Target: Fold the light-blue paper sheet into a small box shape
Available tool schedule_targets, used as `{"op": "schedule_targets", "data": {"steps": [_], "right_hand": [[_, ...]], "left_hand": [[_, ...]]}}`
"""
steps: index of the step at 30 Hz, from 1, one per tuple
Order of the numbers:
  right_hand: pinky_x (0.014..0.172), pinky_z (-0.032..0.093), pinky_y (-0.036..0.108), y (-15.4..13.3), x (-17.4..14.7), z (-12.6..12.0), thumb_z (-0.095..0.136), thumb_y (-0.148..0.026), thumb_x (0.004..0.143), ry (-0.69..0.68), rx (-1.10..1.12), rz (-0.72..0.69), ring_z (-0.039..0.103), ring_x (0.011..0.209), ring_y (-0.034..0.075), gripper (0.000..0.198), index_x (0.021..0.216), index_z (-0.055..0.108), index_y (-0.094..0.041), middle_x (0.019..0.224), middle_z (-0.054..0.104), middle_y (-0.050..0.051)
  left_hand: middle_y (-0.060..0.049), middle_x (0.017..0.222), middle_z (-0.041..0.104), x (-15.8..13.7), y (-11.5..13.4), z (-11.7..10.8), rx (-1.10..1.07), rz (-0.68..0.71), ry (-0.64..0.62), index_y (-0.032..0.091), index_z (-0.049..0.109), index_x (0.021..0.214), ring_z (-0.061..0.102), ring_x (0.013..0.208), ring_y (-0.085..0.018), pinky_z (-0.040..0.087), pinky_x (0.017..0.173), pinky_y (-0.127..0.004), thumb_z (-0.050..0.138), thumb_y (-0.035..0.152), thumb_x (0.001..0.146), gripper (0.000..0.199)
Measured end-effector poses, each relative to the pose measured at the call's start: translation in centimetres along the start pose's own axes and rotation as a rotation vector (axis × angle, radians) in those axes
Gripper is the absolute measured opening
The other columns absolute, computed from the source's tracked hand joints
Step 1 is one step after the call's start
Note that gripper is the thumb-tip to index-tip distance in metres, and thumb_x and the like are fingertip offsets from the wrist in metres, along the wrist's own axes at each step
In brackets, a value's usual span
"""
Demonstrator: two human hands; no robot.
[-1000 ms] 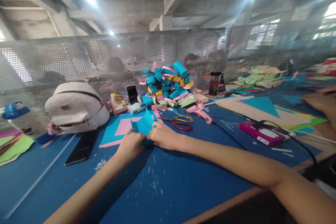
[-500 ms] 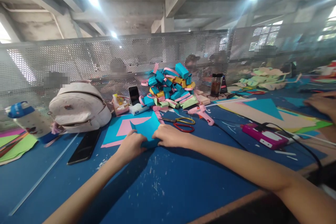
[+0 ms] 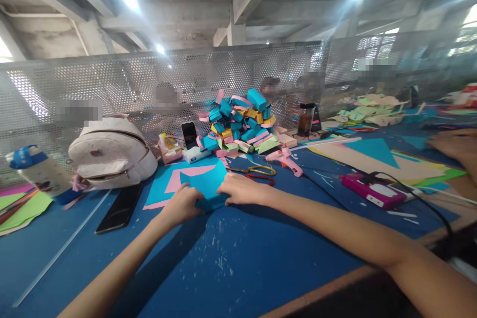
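A bent piece of blue paper (image 3: 209,183) is held between my hands over the table. My left hand (image 3: 184,203) grips its left side, thumb uppermost. On the right side, my right hand (image 3: 238,190) has its fingers closed around the edge. Behind the paper lie flat blue and pink sheets (image 3: 160,186). A pair of scissors (image 3: 261,171) with red and yellow handles is just beyond my right hand. Close by rests a pink glue gun (image 3: 286,160). Folded blue, pink, yellow and green paper pieces (image 3: 238,121) are heaped at the back.
At left are a white backpack (image 3: 112,151), a black phone (image 3: 119,211) and a bottle (image 3: 42,174). To the right, a magenta device (image 3: 372,191) with a cable lies near stacked paper sheets (image 3: 357,156). Another person's hand (image 3: 452,144) shows at the right edge. A perforated metal screen (image 3: 194,69) stands behind.
My left hand has shifted slightly left, and the blue paper looks a little more spread between my hands. My right hand stays nearly in place.
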State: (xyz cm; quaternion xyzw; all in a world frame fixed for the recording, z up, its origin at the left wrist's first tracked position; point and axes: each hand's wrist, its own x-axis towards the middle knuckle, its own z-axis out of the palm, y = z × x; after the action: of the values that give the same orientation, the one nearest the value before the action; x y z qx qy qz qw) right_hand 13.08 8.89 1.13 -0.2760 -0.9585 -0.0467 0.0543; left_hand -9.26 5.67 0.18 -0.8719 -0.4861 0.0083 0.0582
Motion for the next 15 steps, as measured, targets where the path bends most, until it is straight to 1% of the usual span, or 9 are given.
{"op": "schedule_targets", "data": {"steps": [1,3,5,7,10,12,15], "right_hand": [[0.069,0.033,0.027,0.1,0.0,0.0,0.077,-0.034,0.078,-0.002,0.000,-0.003,0.057,0.087,0.022,0.020,0.089,0.069,-0.018,0.079,0.065,0.004],[0.070,0.032,0.027,0.3,-0.1,-0.1,0.078,-0.035,0.076,-0.006,0.001,-0.009,0.056,0.087,0.023,0.022,0.088,0.069,-0.018,0.077,0.063,0.003],[0.068,0.031,0.027,0.4,-0.1,-0.1,0.078,-0.037,0.076,-0.010,0.003,-0.017,0.055,0.086,0.022,0.023,0.086,0.069,-0.018,0.075,0.062,0.003],[0.066,0.029,0.027,0.5,-0.1,-0.1,0.076,-0.039,0.078,-0.014,0.005,-0.023,0.054,0.084,0.022,0.023,0.082,0.068,-0.018,0.072,0.060,0.002],[0.063,0.027,0.027,0.5,-0.1,-0.2,0.075,-0.039,0.079,-0.022,0.006,-0.028,0.054,0.080,0.021,0.023,0.076,0.066,-0.017,0.069,0.058,0.002],[0.062,0.027,0.027,0.4,-0.2,-0.3,0.075,-0.038,0.078,-0.030,0.005,-0.025,0.054,0.079,0.020,0.023,0.075,0.066,-0.017,0.069,0.059,0.002],[0.063,0.028,0.028,0.1,-0.3,-0.5,0.076,-0.035,0.077,-0.047,-0.003,-0.016,0.056,0.078,0.020,0.021,0.077,0.066,-0.017,0.070,0.061,0.002]], "left_hand": [[-0.004,0.094,0.068,0.0,-0.2,-0.1,-0.007,0.000,-0.015,0.014,0.065,0.093,0.065,0.091,-0.020,0.049,0.090,-0.044,0.061,0.041,0.091,0.027],[-0.004,0.095,0.069,-0.1,-0.5,-0.2,-0.022,-0.002,-0.029,0.015,0.066,0.095,0.064,0.093,-0.021,0.045,0.095,-0.047,0.066,0.040,0.088,0.027],[-0.004,0.094,0.070,-0.1,-0.6,-0.2,-0.042,-0.009,-0.028,0.016,0.068,0.097,0.065,0.094,-0.023,0.037,0.103,-0.050,0.073,0.038,0.080,0.029],[-0.004,0.094,0.072,-0.1,-0.8,-0.2,-0.062,-0.018,-0.022,0.018,0.071,0.098,0.065,0.093,-0.024,0.032,0.107,-0.049,0.078,0.036,0.073,0.031],[-0.002,0.089,0.073,-0.2,-1.1,-0.2,-0.085,-0.021,-0.023,0.021,0.073,0.090,0.066,0.089,-0.024,0.032,0.106,-0.045,0.080,0.036,0.068,0.028],[-0.001,0.087,0.073,-0.3,-1.3,-0.2,-0.094,-0.019,-0.024,0.022,0.073,0.087,0.066,0.087,-0.024,0.033,0.104,-0.043,0.080,0.036,0.065,0.027],[0.000,0.086,0.073,-0.5,-1.2,-0.2,-0.096,-0.022,-0.010,0.023,0.073,0.087,0.066,0.086,-0.023,0.032,0.105,-0.043,0.079,0.035,0.066,0.024]]}}
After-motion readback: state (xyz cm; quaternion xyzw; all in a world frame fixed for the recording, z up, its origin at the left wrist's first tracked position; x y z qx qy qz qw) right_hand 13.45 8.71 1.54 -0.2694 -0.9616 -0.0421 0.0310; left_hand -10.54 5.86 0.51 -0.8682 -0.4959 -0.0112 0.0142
